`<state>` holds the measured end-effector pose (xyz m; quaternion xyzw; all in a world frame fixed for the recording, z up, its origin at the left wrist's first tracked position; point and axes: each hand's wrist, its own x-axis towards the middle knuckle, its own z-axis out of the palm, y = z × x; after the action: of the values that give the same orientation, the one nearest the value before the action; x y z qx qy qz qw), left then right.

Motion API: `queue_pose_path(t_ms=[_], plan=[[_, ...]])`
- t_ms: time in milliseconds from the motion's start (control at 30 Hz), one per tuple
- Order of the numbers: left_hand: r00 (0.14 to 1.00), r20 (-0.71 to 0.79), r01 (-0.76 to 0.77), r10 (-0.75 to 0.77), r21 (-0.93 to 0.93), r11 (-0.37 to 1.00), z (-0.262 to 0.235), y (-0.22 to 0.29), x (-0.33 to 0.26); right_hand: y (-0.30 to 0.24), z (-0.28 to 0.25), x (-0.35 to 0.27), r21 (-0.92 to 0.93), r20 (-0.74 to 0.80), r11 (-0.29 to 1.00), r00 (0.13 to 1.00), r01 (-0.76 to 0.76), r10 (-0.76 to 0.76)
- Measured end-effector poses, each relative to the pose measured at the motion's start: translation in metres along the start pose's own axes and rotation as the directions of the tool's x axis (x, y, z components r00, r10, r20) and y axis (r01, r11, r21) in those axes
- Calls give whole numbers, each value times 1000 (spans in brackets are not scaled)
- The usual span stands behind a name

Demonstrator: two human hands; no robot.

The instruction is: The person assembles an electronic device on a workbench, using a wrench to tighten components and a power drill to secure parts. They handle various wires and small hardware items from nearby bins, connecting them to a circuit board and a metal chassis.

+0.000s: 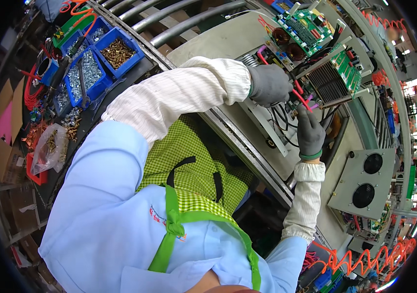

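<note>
My left hand point(269, 84), in a grey glove and white sleeve, is closed around a red cable point(300, 97) over an open grey metal chassis point(228, 39). Just below it, my right hand point(311, 133), also grey-gloved, pinches the lower end of the same red cable, next to a bundle of black wires point(282, 119). Beyond the hands sit green circuit boards point(306, 27) with copper coils point(289, 44) and a finned heat sink point(326, 80).
Blue bins point(102, 78) of screws and a screw-filled plastic bag point(49, 149) stand at the left. A grey panel with two round fans point(364, 180) lies at the right. Orange coiled hoses point(364, 259) hang at the lower right, metal rails point(179, 22) run above.
</note>
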<state>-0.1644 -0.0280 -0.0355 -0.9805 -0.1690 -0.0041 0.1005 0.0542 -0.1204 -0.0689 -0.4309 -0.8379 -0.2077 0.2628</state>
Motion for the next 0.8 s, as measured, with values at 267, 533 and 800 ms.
queue_pose_path(t_ms=[267,533,800], plan=[[1000,3,15,-15,-54,998,-5,-2,-7,-4,0,-10,-42,37,999,999,2,-1],[993,-116,15,-20,-47,999,-6,2,-8,-14,-17,-1,-25,99,999,994,-39,41],[675,-329,-289,-660,-941,173,-1,54,-25,-47,-73,-2,134,25,932,941,-338,338]])
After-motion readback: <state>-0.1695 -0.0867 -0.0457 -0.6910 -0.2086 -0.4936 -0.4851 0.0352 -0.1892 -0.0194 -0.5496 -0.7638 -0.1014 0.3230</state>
